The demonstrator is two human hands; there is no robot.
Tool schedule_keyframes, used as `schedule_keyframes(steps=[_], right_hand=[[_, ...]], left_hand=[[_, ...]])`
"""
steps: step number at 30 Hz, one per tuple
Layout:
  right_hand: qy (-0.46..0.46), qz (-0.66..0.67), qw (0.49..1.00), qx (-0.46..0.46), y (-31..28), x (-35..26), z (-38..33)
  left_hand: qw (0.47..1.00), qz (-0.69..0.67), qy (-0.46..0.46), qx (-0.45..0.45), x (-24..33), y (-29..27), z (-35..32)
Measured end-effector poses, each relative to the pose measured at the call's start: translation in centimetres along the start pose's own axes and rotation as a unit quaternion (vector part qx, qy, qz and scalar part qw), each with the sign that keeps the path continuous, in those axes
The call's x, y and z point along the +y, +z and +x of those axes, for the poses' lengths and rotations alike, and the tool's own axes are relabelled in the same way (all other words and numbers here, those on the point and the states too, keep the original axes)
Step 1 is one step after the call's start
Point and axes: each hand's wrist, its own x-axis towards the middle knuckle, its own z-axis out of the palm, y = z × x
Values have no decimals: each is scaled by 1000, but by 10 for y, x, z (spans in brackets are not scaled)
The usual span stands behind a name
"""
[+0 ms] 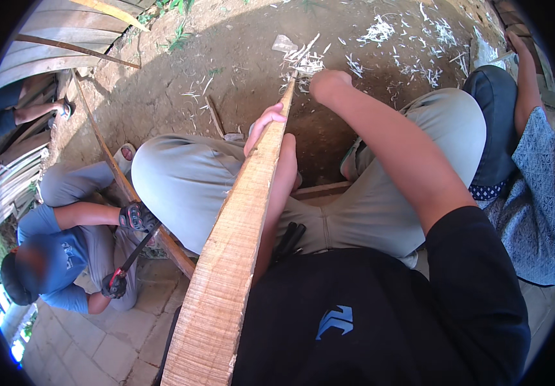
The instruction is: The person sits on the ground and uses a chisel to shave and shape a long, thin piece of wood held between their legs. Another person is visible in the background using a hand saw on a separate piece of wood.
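Note:
A long wooden board (226, 244) runs from the lower edge, beside my body, up to its far end between my knees, where it looks narrow. Below that far end, my left hand (268, 125) is wrapped round the board, with fingers showing over its left edge. My right hand (329, 83) is closed in a fist just right of the board's tip. What it holds, if anything, is hidden by the hand. Pale wood shavings (308, 64) lie on the dirt around the tip.
At left, a person in gloves (138, 216) holds a long red-handled tool (134, 252) against another wooden strip (102, 140). Another person sits close at right, a patterned cloth (535, 199) beside them. More shavings (378, 31) litter the dirt ground ahead; stacked planks (58, 45) stand at upper left.

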Motion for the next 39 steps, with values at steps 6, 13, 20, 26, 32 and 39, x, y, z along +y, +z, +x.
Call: schedule_keyframes(steps=[6,13,20,26,32,39], right_hand=[[28,52,998,1,11,-4,13],[45,97,993,57,22,-2,11],[69,137,987,51,21,-4,13],[85,163,981,70,43,1,48],[49,181,982,30,44,19,66],[-53,72,996,19,54,30,74]], left_hand=[[999,20,16,-39,-4,-5,1],[999,-12,-27,-28,-5,-1,-1],[999,-12,-27,-18,-6,-3,1],[996,20,84,-14,-15,1,4],[1000,17,16,-10,4,4,1],[993,-16,119,5,-12,7,4]])
